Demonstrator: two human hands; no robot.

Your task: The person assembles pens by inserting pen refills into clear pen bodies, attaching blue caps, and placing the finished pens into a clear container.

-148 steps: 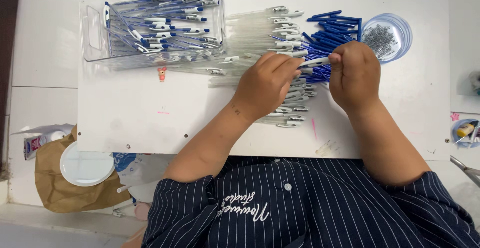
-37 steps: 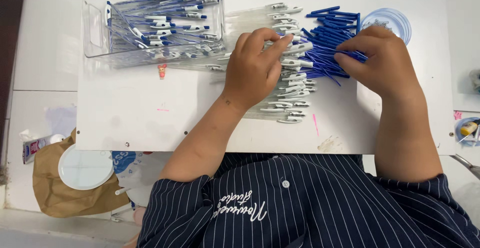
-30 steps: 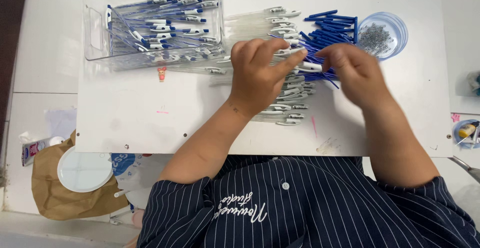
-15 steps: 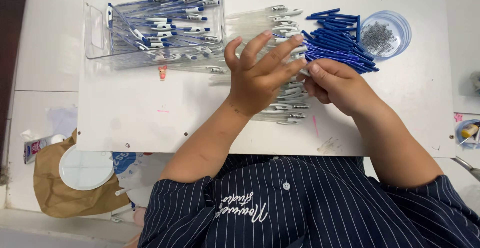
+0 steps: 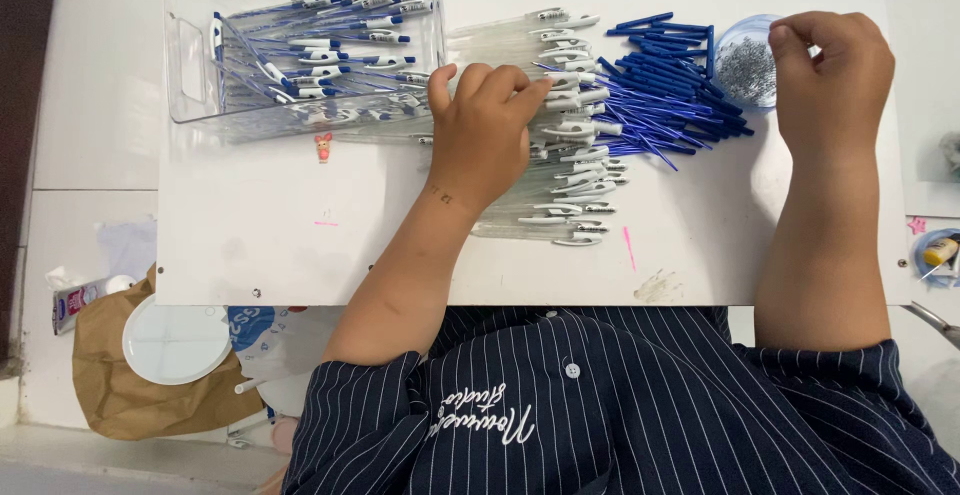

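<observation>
The pile of clear pen barrels (image 5: pixel 565 170) with white clips lies in the middle of the white tabletop (image 5: pixel 300 245). The left hand (image 5: pixel 485 130) rests on the left part of this pile, palm down, with its fingers bent and the fingertips touching the white clips; it is not clear if it grips one barrel. Just to the right of the pile lies a heap of blue refills (image 5: pixel 665 90), some of them touching the clips. Beside the heap stands a small round blue cup (image 5: pixel 745 60) with tiny metal springs inside. The right hand (image 5: pixel 830 75) is at the right edge of this cup, its fingers curled and pinched together; whether it holds a spring is too small to tell. On the far left of the tabletop stands a clear plastic bin (image 5: pixel 190 65) with finished blue-and-white pens (image 5: pixel 330 50) inside.
</observation>
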